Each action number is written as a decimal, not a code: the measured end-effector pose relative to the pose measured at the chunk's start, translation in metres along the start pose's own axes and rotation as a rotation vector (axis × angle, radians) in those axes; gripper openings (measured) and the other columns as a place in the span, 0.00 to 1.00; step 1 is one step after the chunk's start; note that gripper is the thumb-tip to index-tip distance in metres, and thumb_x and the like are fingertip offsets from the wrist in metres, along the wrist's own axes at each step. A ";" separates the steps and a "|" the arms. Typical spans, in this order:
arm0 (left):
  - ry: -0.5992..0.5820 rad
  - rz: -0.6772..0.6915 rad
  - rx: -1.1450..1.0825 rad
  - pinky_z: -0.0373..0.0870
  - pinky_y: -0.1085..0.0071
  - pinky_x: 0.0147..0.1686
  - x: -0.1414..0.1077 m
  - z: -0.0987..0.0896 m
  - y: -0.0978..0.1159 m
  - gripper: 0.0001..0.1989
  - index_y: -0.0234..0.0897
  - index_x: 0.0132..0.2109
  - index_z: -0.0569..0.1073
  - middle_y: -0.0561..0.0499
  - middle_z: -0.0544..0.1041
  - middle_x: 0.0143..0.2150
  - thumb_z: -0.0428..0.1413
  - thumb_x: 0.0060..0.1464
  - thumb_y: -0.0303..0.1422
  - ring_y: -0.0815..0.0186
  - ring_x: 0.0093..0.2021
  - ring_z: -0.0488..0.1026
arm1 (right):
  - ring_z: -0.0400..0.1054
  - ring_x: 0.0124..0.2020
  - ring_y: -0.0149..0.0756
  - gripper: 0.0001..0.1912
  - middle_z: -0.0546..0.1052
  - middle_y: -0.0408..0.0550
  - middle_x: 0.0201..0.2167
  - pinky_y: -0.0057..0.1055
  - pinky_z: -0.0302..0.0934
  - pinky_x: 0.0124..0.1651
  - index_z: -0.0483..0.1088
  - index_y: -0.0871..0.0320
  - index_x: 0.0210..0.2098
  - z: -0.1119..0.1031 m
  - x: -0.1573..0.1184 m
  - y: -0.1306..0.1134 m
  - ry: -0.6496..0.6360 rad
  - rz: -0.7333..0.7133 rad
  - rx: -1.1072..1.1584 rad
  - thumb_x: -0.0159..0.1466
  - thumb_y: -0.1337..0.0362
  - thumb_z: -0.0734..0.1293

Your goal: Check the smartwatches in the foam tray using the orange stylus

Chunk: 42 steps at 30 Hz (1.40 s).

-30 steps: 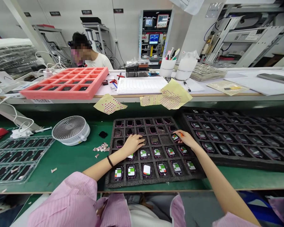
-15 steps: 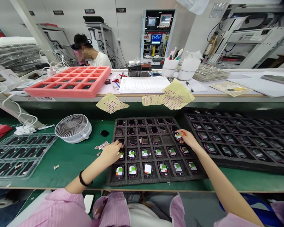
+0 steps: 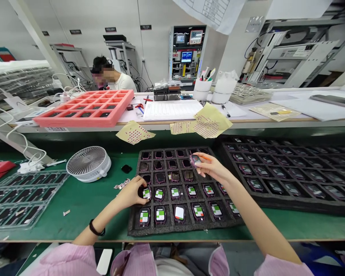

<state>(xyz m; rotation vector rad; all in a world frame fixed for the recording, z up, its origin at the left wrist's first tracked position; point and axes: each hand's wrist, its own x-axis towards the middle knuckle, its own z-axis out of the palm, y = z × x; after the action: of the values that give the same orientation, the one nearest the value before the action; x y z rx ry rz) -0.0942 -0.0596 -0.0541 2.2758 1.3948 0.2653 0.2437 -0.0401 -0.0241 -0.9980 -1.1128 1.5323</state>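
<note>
A dark foam tray (image 3: 166,228) in front of me holds rows of square smartwatches in purple cases. Those in its two nearest rows have lit green and white screens, while most farther back are dark. At the tray's left edge, my left hand (image 3: 131,193) is closed with thumb and fingers on the sides of a lit smartwatch (image 3: 146,193). My right hand (image 3: 213,168) pinches another smartwatch (image 3: 194,160) above the tray's far right part, its face tilted. My right hand and forearm hide some right-hand compartments.
A second foam tray of watches (image 3: 264,194) adjoins on the right. Left are a white fan (image 3: 89,167), a black square piece (image 3: 126,168), small paper scraps (image 3: 122,184) and clear trays (image 3: 31,219). A shelf behind carries a pink foam tray (image 3: 79,121). A co-worker (image 3: 123,82) sits beyond.
My right hand has moved left across the tray with its smartwatch, away from the right column. My left hand has shifted slightly nearer, its fingers now around the lit watch. The camera view has tilted up.
</note>
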 end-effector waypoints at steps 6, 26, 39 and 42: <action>0.064 0.076 -0.907 0.63 0.77 0.23 0.034 -0.016 0.044 0.25 0.38 0.44 0.60 0.49 0.74 0.39 0.64 0.42 0.36 0.69 0.32 0.71 | 0.70 0.19 0.28 0.26 0.72 0.37 0.25 0.25 0.65 0.19 0.66 0.57 0.42 0.044 0.016 -0.016 -0.146 -0.122 -0.043 0.47 0.67 0.77; 0.155 0.041 -1.031 0.50 0.81 0.14 0.088 -0.022 0.089 0.19 0.35 0.50 0.70 0.53 0.70 0.30 0.52 0.58 0.43 0.75 0.22 0.67 | 0.71 0.17 0.32 0.16 0.71 0.41 0.23 0.24 0.60 0.14 0.68 0.59 0.39 0.034 0.025 -0.011 -0.020 -0.133 -0.084 0.60 0.53 0.67; 0.133 0.136 -1.057 0.68 0.79 0.26 0.084 -0.023 0.091 0.19 0.35 0.50 0.68 0.50 0.72 0.40 0.56 0.56 0.42 0.72 0.33 0.69 | 0.70 0.17 0.31 0.14 0.70 0.40 0.22 0.24 0.60 0.16 0.68 0.58 0.40 0.037 0.019 -0.013 -0.026 -0.148 -0.120 0.63 0.54 0.66; 0.128 0.151 -1.066 0.71 0.76 0.31 0.085 -0.022 0.091 0.19 0.35 0.50 0.68 0.49 0.72 0.40 0.57 0.55 0.41 0.70 0.35 0.70 | 0.73 0.21 0.33 0.13 0.72 0.42 0.26 0.25 0.62 0.17 0.68 0.58 0.42 0.038 0.016 -0.016 -0.051 -0.138 -0.113 0.63 0.55 0.66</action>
<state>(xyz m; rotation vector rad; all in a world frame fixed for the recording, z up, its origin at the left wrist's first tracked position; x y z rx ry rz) 0.0090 -0.0136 0.0016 1.4578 0.7951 0.9506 0.2079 -0.0290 -0.0006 -0.9407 -1.2892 1.4042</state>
